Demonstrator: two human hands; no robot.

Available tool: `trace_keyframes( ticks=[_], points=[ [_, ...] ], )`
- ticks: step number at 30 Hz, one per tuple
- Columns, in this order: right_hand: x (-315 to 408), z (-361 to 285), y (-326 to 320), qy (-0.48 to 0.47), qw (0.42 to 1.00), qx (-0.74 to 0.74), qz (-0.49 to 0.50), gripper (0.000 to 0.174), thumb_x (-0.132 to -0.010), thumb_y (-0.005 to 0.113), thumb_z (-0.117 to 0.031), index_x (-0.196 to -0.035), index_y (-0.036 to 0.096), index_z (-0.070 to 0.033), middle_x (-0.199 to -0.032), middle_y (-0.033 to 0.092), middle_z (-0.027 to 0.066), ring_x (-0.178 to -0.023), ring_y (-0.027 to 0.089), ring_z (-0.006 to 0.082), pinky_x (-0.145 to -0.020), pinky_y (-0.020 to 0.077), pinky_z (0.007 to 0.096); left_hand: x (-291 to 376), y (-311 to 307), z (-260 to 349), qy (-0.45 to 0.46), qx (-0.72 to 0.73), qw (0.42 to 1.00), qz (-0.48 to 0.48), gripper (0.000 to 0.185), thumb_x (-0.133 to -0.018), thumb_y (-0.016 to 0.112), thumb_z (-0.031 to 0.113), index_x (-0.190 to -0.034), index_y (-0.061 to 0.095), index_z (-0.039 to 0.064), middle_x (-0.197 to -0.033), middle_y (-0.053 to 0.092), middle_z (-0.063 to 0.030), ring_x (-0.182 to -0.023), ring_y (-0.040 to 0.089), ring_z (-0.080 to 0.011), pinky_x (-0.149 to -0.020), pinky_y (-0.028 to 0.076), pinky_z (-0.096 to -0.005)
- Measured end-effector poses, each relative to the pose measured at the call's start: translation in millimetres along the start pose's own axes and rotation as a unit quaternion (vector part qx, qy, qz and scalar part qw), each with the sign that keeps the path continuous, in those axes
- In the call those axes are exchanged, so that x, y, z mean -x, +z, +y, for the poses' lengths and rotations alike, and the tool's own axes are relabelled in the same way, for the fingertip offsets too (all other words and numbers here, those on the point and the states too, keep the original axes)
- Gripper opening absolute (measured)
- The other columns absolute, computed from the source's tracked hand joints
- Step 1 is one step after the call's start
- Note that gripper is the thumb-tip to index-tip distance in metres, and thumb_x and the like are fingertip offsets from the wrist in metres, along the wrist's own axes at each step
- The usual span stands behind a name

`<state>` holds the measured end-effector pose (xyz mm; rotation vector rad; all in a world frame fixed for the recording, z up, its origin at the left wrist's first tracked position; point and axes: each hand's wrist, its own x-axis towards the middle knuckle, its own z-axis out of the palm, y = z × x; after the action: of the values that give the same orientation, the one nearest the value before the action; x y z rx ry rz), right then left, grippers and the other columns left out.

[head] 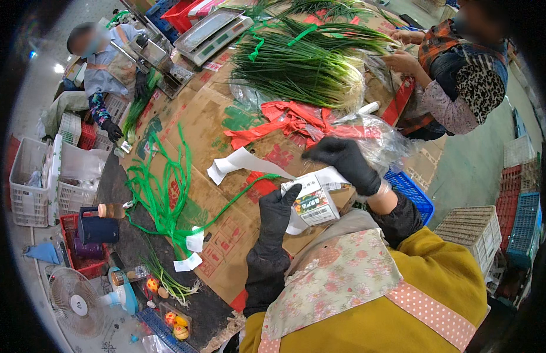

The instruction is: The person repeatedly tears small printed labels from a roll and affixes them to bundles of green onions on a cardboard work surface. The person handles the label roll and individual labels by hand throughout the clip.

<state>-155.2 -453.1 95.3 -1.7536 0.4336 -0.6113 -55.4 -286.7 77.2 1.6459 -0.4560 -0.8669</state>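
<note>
My left hand, in a black glove, grips a strip of printed labels between thumb and fingers. A green mesh strip runs to the labels from a bunch of green mesh netting on the cardboard. White backing paper curls out behind the labels. My right hand, also gloved in black, is just beyond the labels, over a white part of the strip; whether its fingers hold anything cannot be told. Farther off lies a big pile of green onions, with red plastic strips and clear plastic film beside it.
A weighing scale stands at the far edge. One co-worker is at the upper left, another at the upper right, handling onions. A blue basket is at my right. A few loose onions, a fan and a red crate are at left.
</note>
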Motion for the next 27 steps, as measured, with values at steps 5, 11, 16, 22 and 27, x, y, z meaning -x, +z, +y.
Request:
trace_keyframes(
  ticks=[5, 11, 16, 22, 27],
  points=[
    [-21.9, -6.8, -44.3, 0.020, 0.995, -0.086, -0.036, 0.026, -0.079, 0.061, -0.015, -0.102, 0.060, -0.002, -0.089, 0.063, 0.0063, -0.079, 0.056, 0.0091, -0.072, 0.0449, 0.0243, -1.8, 15.1, -5.3, 0.053, 0.082, 0.995, -0.023, 0.020, -0.078, 0.064, 0.011, -0.093, 0.063, -0.003, -0.083, 0.063, -0.0025, -0.073, 0.055, -0.0072, -0.067, 0.044, -0.0217],
    [-3.5, -5.1, -27.3, 0.035, 0.954, 0.054, -0.292, 0.021, -0.075, 0.065, -0.018, -0.090, 0.064, -0.004, -0.079, 0.064, 0.0081, -0.071, 0.060, 0.0155, -0.067, 0.0463, 0.0286, -9.4, 21.8, -17.4, 0.074, -0.020, 0.991, -0.113, 0.021, -0.076, 0.066, 0.011, -0.093, 0.063, -0.001, -0.082, 0.063, -0.0013, -0.072, 0.053, -0.0048, -0.064, 0.043, -0.0214],
    [14.3, -1.5, -19.2, 0.008, 0.955, 0.080, -0.287, 0.017, -0.073, 0.066, -0.018, -0.082, 0.063, -0.004, -0.074, 0.062, 0.0103, -0.066, 0.060, 0.0194, -0.063, 0.0460, 0.0290, 0.2, 15.6, -26.7, -0.007, -0.047, 0.990, -0.129, 0.015, -0.075, 0.067, 0.012, -0.084, 0.066, 0.000, -0.072, 0.062, 0.0003, -0.064, 0.051, -0.0041, -0.059, 0.041, -0.0213],
    [15.6, 16.7, -76.4, -0.029, 0.990, 0.035, -0.131, 0.013, -0.082, 0.054, -0.014, -0.088, 0.061, -0.004, -0.085, 0.062, 0.0092, -0.076, 0.058, 0.0172, -0.072, 0.0446, 0.0304, 9.1, 22.0, -25.6, 0.082, -0.221, 0.949, -0.209, 0.037, -0.069, 0.070, 0.035, -0.081, 0.064, 0.001, -0.064, 0.061, -0.0099, -0.056, 0.058, -0.0177, -0.056, 0.046, -0.0316],
    [24.9, 25.5, -196.2, -0.024, 0.926, 0.004, 0.375, 0.028, -0.085, 0.047, -0.008, -0.111, 0.052, -0.001, -0.104, 0.056, 0.0107, -0.091, 0.054, 0.0155, -0.077, 0.0433, 0.0272, -87.1, -7.2, 1.3, 0.140, -0.312, 0.937, -0.073, 0.024, -0.079, 0.057, 0.023, -0.081, 0.059, -0.001, -0.074, 0.062, -0.0151, -0.069, 0.061, -0.0253, -0.061, 0.045, -0.0363]
  ],
)
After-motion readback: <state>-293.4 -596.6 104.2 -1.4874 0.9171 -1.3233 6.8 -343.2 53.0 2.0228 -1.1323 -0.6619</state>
